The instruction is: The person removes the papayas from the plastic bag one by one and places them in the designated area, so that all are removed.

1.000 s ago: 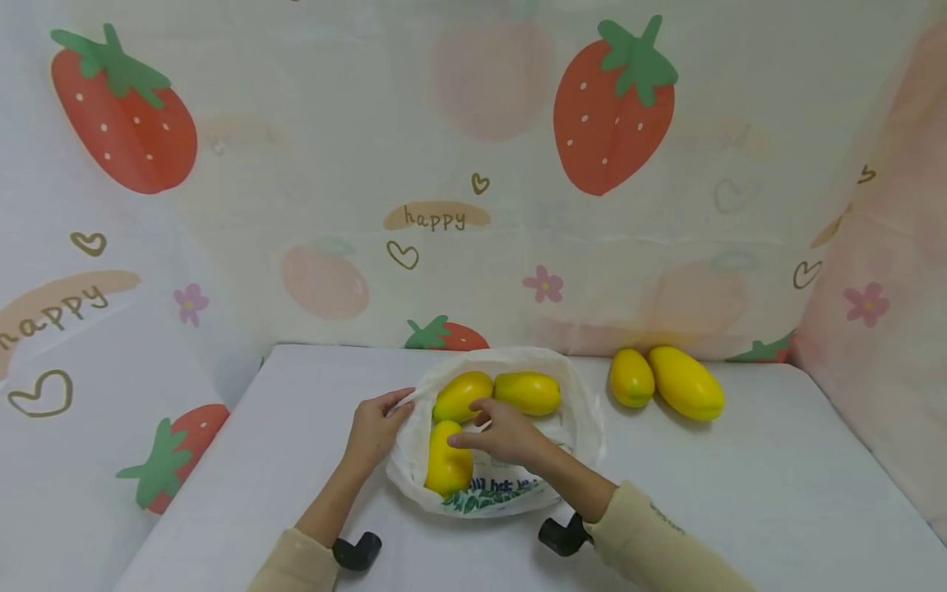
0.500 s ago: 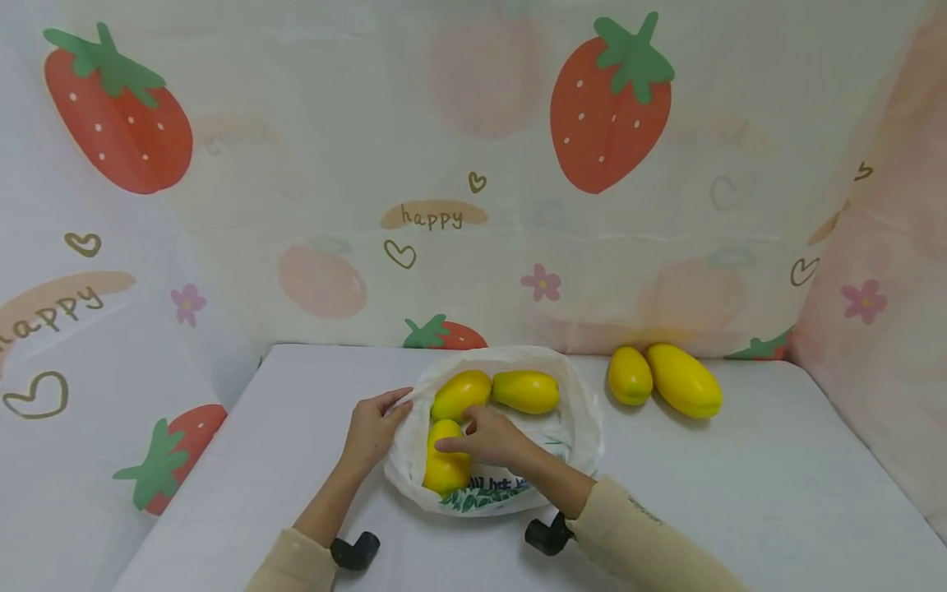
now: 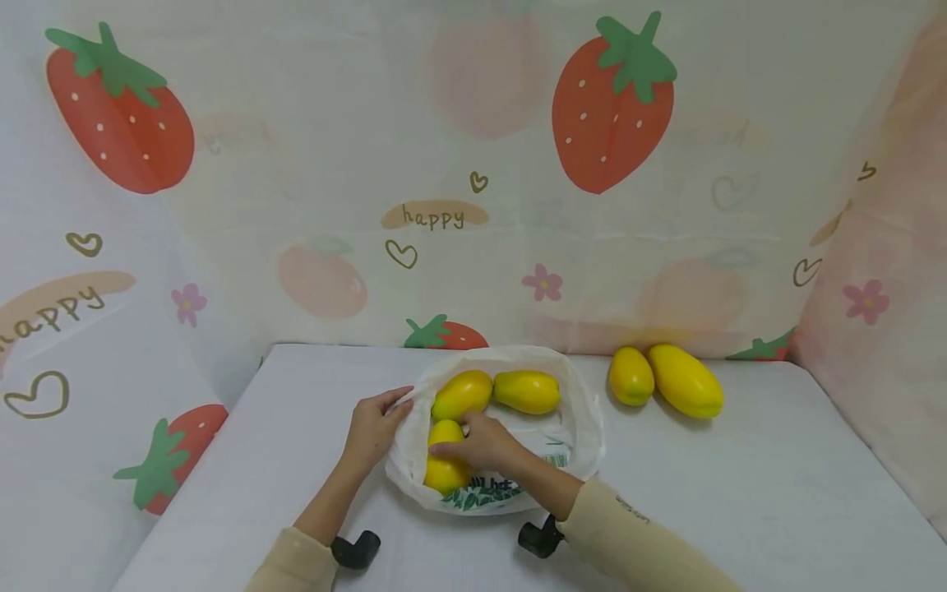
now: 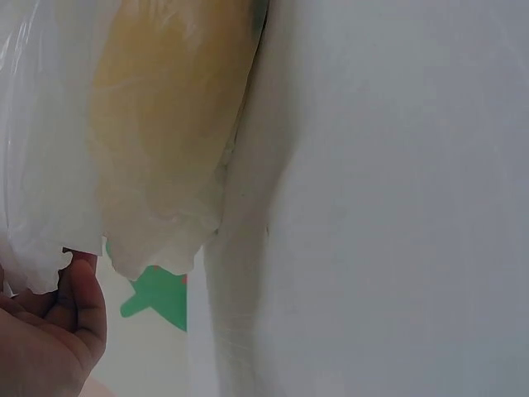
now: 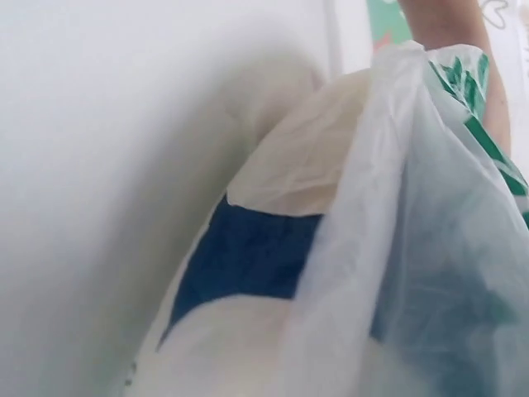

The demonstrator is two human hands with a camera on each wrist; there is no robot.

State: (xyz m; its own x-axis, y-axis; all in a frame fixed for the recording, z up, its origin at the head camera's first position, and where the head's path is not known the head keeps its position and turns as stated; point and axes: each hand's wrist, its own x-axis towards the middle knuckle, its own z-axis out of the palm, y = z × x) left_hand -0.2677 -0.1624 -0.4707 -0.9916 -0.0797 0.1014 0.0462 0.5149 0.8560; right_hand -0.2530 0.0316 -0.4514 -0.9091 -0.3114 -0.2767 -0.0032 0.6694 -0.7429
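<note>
A white plastic bag with green leaf print and dark lettering lies with its mouth wide open on the table. Inside it are three smooth yellow papayas: one at the back left, one at the back right and one at the front left. My left hand pinches the bag's left rim; the left wrist view shows its fingers on the thin plastic. My right hand reaches into the bag, thumb and fingers around the front-left papaya. In the right wrist view the bag hides this hand.
Two more yellow papayas, a smaller one and a larger one, lie side by side at the back right of the white table. A strawberry-printed curtain stands along the back edge. Black camera mounts hang below both wrists.
My right hand has moved left and down inside the bag, from above the papayas onto the front-left one. The left hand stays on the rim.
</note>
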